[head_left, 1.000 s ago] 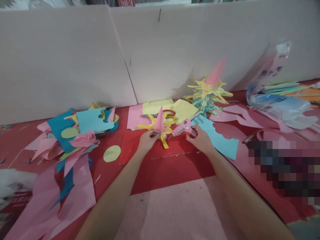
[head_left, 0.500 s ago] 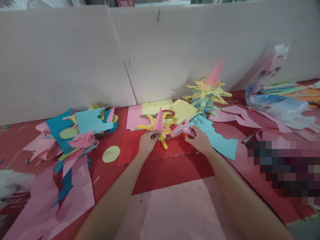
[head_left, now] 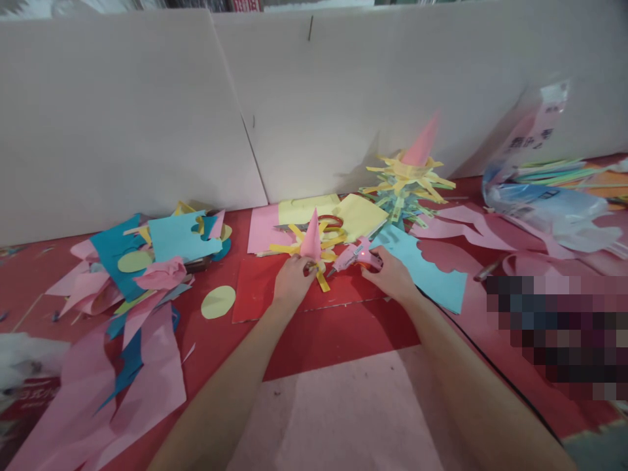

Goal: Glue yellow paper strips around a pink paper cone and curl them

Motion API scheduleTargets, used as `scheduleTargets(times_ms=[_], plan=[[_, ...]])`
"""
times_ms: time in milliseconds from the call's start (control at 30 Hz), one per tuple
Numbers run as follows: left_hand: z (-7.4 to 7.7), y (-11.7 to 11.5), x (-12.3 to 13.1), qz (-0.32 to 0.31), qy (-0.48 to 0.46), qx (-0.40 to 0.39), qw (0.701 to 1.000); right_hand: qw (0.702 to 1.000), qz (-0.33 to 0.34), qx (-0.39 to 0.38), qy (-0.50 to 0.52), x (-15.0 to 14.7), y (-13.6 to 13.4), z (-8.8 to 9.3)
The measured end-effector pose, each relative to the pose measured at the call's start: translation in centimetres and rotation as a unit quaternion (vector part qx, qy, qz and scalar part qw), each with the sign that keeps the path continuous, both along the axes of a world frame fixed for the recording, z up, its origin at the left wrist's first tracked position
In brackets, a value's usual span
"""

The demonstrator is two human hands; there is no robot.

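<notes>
A pink paper cone (head_left: 311,241) stands upright on a ring of yellow paper strips (head_left: 322,281) over a red board (head_left: 255,288). My left hand (head_left: 293,278) is closed at the left of the cone's base, fingertips pinching at the strips; the exact spot is partly hidden. In my right hand (head_left: 387,271) is a pink hot glue gun (head_left: 354,255) with a small lit light, its nozzle pointing left, close beside the yellow strips. Red-handled scissors (head_left: 331,222) lie on paper sheets just behind the cone.
A larger cone piece with layered strips (head_left: 409,176) stands behind on the right. Blue sheets (head_left: 436,275) lie beside my right hand, with a black cord (head_left: 483,356) running nearby. Paper scraps (head_left: 147,314) crowd the left; a plastic bag (head_left: 544,203) lies right. White panels (head_left: 343,98) stand behind.
My left hand has shifted slightly, its fingers reaching a little further right around the cone's base. The glue gun has moved only slightly left.
</notes>
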State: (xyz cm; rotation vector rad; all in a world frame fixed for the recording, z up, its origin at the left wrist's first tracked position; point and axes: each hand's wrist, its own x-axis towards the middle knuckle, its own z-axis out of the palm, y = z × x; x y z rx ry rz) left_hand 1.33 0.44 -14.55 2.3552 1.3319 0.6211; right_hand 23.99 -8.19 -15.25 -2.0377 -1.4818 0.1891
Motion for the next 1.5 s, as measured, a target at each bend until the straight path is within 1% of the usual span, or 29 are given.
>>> scheduleTargets(times_ms=[200,400,600,700,833,1067,1200,1500], plan=[[0.5,0.0,-0.1,-0.028,0.023,-0.002,0.999,1.000,0.003,0.013,-0.010,0.0,0.0,-0.1],[0.9,0.4,-0.4,-0.046,0.004,-0.057,0.997,1.000,0.013,0.007,-0.011,0.1,0.0,-0.1],[1.2,0.5,-0.7,-0.076,0.008,-0.066,0.995,0.999,0.013,0.027,0.025,0.2,0.1,-0.2],[1.3,0.4,-0.7,-0.079,0.005,-0.070,0.994,0.998,-0.015,0.050,0.037,0.1,0.1,0.1],[1.3,0.4,-0.7,-0.078,0.005,-0.072,0.994,0.992,-0.078,0.081,0.062,0.0,0.0,0.7],[1.6,0.0,-0.7,-0.077,0.019,-0.068,0.994,0.972,-0.150,0.144,0.109,0.4,0.1,0.5],[1.8,0.0,-0.7,-0.077,0.036,-0.074,0.994,0.967,-0.157,0.156,0.130,0.4,0.1,0.6],[2.7,-0.4,-0.7,-0.094,0.082,-0.072,0.990,0.968,-0.157,0.150,0.122,0.4,0.1,0.7]])
